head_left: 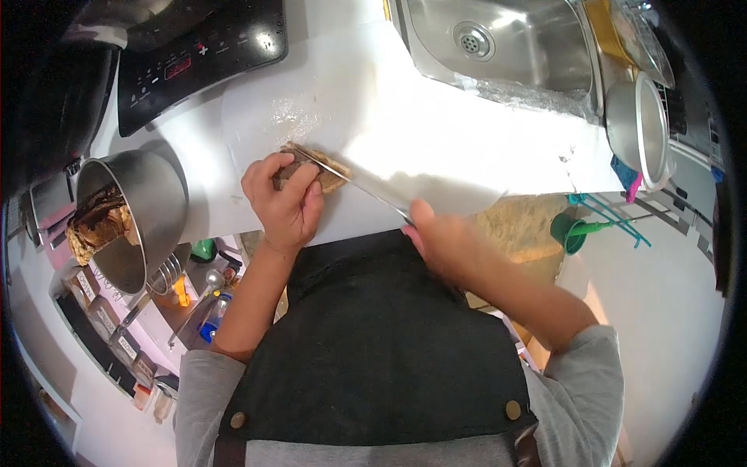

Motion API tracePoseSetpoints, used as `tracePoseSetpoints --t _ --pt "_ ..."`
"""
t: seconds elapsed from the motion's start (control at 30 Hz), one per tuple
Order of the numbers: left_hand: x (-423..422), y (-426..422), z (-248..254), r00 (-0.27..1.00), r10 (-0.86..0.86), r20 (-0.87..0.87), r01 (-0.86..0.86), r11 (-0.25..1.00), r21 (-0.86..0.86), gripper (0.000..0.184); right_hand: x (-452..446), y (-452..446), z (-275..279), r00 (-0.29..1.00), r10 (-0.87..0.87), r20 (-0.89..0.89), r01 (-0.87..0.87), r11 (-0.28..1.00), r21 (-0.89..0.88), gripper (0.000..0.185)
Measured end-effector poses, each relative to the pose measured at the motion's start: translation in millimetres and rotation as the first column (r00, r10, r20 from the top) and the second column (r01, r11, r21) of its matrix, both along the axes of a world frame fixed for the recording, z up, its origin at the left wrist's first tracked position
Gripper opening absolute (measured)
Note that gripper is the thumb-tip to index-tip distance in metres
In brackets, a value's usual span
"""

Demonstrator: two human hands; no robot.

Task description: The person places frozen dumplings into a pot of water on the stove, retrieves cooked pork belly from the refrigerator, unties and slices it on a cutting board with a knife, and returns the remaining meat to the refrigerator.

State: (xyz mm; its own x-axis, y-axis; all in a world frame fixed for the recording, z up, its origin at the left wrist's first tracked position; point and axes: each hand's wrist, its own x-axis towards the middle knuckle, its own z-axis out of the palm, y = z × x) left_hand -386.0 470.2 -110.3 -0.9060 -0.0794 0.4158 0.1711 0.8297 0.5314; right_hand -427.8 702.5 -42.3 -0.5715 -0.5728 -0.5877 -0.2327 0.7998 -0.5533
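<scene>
A brown piece of what looks like cooked meat (334, 180) lies on the white board (257, 117). My left hand (286, 198) presses down on it, fingers curled over its top and left side. In my right hand (447, 237) is a knife (366, 189), gripped by its handle, which is mostly hidden. The blade reaches up and left, its front part lying across the meat just beside my left fingers. How deep the edge sits in the meat I cannot tell. A wet, greasy patch (294, 117) glistens on the board above the meat.
At the left stands a metal pot (159, 187) with large browned pieces (105, 222) inside. A black induction cooker (210, 58) is at the upper left, a steel sink (529, 47) at the upper right. One more metal pot (622, 128) sits by the right edge.
</scene>
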Motion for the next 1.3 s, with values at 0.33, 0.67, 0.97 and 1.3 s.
tracePoseSetpoints --t 0.33,0.67,0.97,1.3 --pt "-1 -2 -3 1.000 -0.020 -0.013 0.020 1.000 0.002 0.017 -6 -8 -1 0.997 -0.057 0.061 0.058 0.998 -0.013 0.025" --pt "1 -2 -3 1.000 -0.021 -0.022 0.021 1.000 -0.013 0.019 14 12 14 0.994 -0.086 -0.064 0.081 0.994 -0.079 0.024" --pt "1 -3 -4 0.999 -0.025 -0.039 0.024 1.000 -0.019 0.019 4 9 8 0.995 -0.006 -0.102 -0.012 0.984 -0.177 0.024" --pt "0 -1 -6 0.998 0.013 -0.058 -0.015 1.000 -0.027 0.018 -4 -15 -7 0.997 -0.041 -0.071 0.030 0.988 -0.154 0.024"
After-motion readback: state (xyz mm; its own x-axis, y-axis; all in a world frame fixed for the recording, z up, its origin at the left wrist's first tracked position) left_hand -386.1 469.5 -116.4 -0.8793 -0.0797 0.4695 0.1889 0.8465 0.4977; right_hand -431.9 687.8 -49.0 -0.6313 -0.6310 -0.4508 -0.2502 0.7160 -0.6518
